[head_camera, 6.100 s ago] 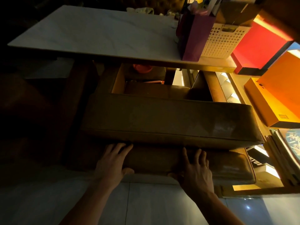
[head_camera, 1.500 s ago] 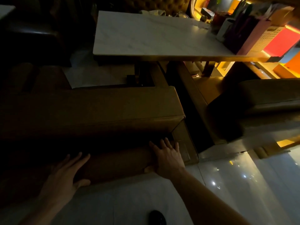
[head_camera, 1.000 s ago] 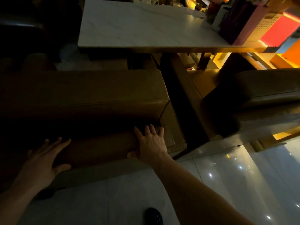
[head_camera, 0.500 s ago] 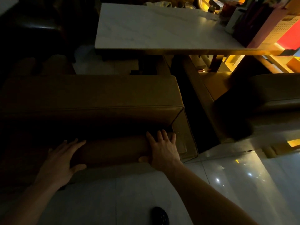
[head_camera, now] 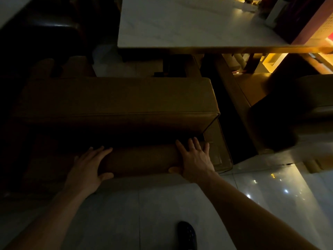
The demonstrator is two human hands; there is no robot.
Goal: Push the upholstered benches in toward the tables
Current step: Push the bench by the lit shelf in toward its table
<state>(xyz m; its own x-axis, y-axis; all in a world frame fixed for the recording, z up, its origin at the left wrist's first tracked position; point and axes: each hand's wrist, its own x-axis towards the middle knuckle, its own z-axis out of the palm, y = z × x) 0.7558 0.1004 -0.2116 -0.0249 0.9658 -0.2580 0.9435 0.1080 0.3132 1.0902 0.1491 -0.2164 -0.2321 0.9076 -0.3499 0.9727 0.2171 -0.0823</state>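
Bench (head_camera: 115,98) nearer table (head_camera: 189,24), shoe (head_camera: 186,234) behind

Tan-brown bench (head_camera: 115,98) — white marbled table (head_camera: 189,24), pale glossy floor (head_camera: 144,213).

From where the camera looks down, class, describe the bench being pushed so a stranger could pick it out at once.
Find the pale marble table at the top. Just below it, on the near side, lies a long tan padded bench, with the left hand and right hand flat on its rounded back. Unlike the bench to the right, it has hands on it.
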